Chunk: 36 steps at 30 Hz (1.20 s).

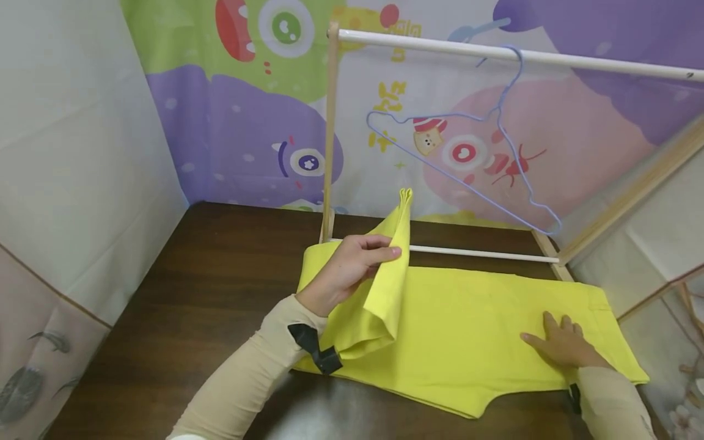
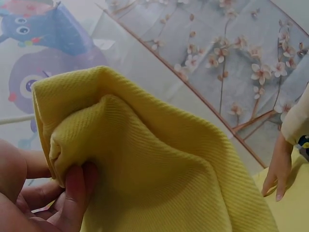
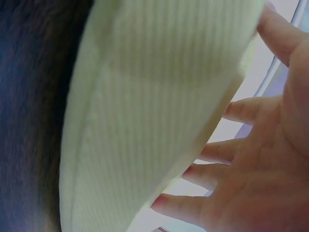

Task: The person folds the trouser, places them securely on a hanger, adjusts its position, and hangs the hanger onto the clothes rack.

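Head view showed the left hand (image 1: 352,263) pinching the yellow trousers (image 1: 462,330) at left, the right hand (image 1: 563,343) spread on them. I judged even lifting best.

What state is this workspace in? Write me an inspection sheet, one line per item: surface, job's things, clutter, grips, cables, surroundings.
Surface: dark brown wood-grain tabletop, partly covered by the trousers.
Job's things: yellow trousers, folded lengthwise, waistband end toward the right; leg end raised off the tabletop.
Clutter: nothing seen.
Grips: left grip, the person's left hand, pinches the raised leg end; right grip, the right hand, touches the trousers near the waistband, fingers spread.
Cables: nothing seen.
Surroundings: wooden-framed rack behind the trousers; bare blue wire hanger on its white top rail; cartoon-print backdrop; blossom-print panel on the right.
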Tool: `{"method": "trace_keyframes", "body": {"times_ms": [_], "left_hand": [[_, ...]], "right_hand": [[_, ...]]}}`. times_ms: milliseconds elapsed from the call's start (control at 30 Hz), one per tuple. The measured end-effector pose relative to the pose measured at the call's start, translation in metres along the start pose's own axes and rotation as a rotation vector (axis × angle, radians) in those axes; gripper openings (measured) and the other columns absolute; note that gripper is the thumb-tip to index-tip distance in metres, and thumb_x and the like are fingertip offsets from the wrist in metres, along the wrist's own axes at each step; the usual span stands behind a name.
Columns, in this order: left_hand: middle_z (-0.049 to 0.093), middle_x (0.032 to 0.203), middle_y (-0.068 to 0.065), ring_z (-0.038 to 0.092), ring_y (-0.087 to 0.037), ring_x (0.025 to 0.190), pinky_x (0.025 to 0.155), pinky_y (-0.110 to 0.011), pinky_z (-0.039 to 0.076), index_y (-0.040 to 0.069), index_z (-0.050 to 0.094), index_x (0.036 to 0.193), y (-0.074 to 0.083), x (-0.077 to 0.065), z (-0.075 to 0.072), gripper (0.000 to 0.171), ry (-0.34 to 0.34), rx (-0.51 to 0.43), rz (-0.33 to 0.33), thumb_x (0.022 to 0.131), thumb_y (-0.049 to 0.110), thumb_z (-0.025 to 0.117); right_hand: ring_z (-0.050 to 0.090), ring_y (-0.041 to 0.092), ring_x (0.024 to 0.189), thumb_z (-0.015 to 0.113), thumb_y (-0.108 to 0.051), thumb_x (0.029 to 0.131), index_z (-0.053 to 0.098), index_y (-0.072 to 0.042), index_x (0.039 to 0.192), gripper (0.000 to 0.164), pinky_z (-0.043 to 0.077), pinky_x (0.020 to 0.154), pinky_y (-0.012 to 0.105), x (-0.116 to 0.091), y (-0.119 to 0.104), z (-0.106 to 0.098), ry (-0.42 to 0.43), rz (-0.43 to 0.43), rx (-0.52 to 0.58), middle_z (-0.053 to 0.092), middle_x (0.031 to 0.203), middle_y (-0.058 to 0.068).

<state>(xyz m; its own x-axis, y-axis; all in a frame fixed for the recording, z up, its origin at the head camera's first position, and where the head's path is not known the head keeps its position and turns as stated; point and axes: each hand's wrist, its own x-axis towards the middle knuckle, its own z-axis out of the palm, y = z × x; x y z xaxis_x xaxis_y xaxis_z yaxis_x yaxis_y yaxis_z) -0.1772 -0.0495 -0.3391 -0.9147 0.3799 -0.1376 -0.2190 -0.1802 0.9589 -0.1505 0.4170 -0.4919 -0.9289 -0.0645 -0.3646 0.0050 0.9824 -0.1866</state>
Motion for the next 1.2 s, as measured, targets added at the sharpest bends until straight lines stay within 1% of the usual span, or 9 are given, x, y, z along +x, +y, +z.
{"method": "trace_keyframes", "body": {"times_ms": [67,233,333,500,633,767,900,1033,1200], "left_hand": [[0.06,0.079,0.005,0.055,-0.005,0.064,0.064,-0.02,0.05,-0.009,0.061,0.115,-0.003,0.0,-0.001,0.028,0.0,-0.002,-0.005,0.093,0.008,0.062],[0.062,0.081,0.004,0.061,-0.006,0.066,0.065,-0.021,0.052,-0.009,0.061,0.117,-0.009,0.001,-0.002,0.03,-0.012,-0.012,-0.017,0.093,0.008,0.063],[0.062,0.082,0.003,0.061,-0.006,0.067,0.065,-0.021,0.053,-0.009,0.061,0.117,-0.01,0.001,-0.002,0.029,-0.013,-0.013,-0.007,0.093,0.008,0.063],[0.061,0.082,0.003,0.061,-0.006,0.068,0.065,-0.021,0.052,-0.008,0.061,0.117,-0.011,0.002,-0.003,0.029,-0.004,-0.017,-0.008,0.093,0.009,0.063],[0.061,0.082,0.004,0.061,-0.006,0.068,0.065,-0.021,0.052,-0.008,0.061,0.119,-0.015,0.003,-0.002,0.031,0.0,-0.026,-0.028,0.093,0.009,0.063],[0.062,0.083,0.003,0.063,-0.006,0.069,0.066,-0.021,0.053,-0.009,0.06,0.12,-0.019,0.003,-0.002,0.032,-0.001,-0.036,-0.025,0.093,0.008,0.062],[0.063,0.083,0.003,0.064,-0.005,0.069,0.066,-0.021,0.054,-0.01,0.059,0.12,-0.023,0.003,-0.001,0.032,-0.007,-0.041,-0.027,0.093,0.006,0.061],[0.064,0.085,0.003,0.065,-0.005,0.071,0.067,-0.021,0.054,-0.01,0.059,0.121,-0.026,0.001,-0.001,0.033,-0.016,-0.037,-0.039,0.092,0.004,0.06],[0.064,0.087,0.002,0.065,-0.006,0.073,0.068,-0.021,0.054,-0.009,0.06,0.122,-0.03,0.0,0.0,0.034,-0.031,-0.034,-0.041,0.091,0.005,0.06]], "right_hand": [[0.019,0.077,0.115,0.042,-0.064,0.095,0.021,0.022,0.14,0.099,0.027,0.086,0.082,0.001,0.0,0.001,0.013,-0.003,-0.006,0.016,0.131,0.058],[0.026,0.075,0.116,0.042,-0.066,0.094,0.023,0.023,0.139,0.102,0.032,0.087,0.079,-0.003,-0.004,-0.002,-0.004,0.007,0.009,0.022,0.132,0.057],[0.029,0.072,0.117,0.041,-0.066,0.094,0.022,0.022,0.141,0.101,0.035,0.087,0.076,-0.006,-0.012,-0.008,0.015,0.011,0.048,0.019,0.135,0.055],[0.029,0.068,0.121,0.047,-0.055,0.097,0.026,0.017,0.143,0.088,0.032,0.093,0.075,-0.005,-0.038,-0.026,0.097,-0.043,0.157,0.018,0.14,0.051],[0.03,0.064,0.124,0.049,-0.05,0.098,0.032,0.016,0.142,0.081,0.031,0.096,0.074,-0.005,-0.063,-0.037,0.137,-0.113,0.191,0.026,0.141,0.047],[0.038,0.061,0.12,0.049,-0.048,0.1,0.036,0.014,0.14,0.075,0.038,0.092,0.071,-0.006,-0.085,-0.046,0.186,-0.162,0.183,0.028,0.141,0.044],[0.048,0.056,0.115,0.05,-0.043,0.1,0.042,0.01,0.138,0.066,0.045,0.087,0.066,-0.007,-0.104,-0.054,0.266,-0.204,0.185,0.033,0.141,0.04],[0.052,0.052,0.113,0.052,-0.04,0.1,0.047,0.007,0.136,0.059,0.047,0.087,0.063,-0.01,-0.12,-0.059,0.323,-0.235,0.207,0.039,0.139,0.036],[0.052,0.052,0.114,0.05,-0.039,0.101,0.039,0.007,0.143,0.063,0.048,0.088,0.061,-0.013,-0.135,-0.064,0.349,-0.25,0.307,0.04,0.139,0.035]]}}
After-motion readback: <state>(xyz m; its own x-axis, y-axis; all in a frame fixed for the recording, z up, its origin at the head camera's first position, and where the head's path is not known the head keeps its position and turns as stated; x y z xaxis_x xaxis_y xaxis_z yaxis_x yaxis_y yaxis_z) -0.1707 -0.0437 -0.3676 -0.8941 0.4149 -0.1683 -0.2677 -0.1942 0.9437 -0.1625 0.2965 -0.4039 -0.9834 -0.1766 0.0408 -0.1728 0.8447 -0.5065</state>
